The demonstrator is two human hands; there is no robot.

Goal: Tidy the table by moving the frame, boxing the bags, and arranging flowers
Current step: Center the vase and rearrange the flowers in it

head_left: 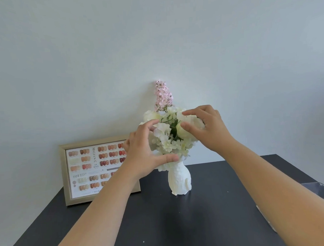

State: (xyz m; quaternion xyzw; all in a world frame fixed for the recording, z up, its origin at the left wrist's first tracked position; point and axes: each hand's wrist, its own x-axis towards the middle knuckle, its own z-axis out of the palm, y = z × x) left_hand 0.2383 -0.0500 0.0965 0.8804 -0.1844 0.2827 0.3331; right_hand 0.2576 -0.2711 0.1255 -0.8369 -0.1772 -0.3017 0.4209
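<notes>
One view only, riding on the person's head, wide-angle, looking forward and slightly down across the dark bench (pixel 180 224) toward the pale wall (pixel 154 39). The wall fills the upper half of the frame, the bench the lower part. It sits close: both forearms enter from the bottom corners, and the hands meet near centre frame.

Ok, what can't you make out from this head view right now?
- Frame: its right part is hidden behind the left hand and forearm.
- Clear container: cut off by the right edge; contents unreadable.
- Bags: none in view.
- Flower stems: hidden inside the white vase.
- Right hand: its grip on the white blooms is unclear.
</notes>
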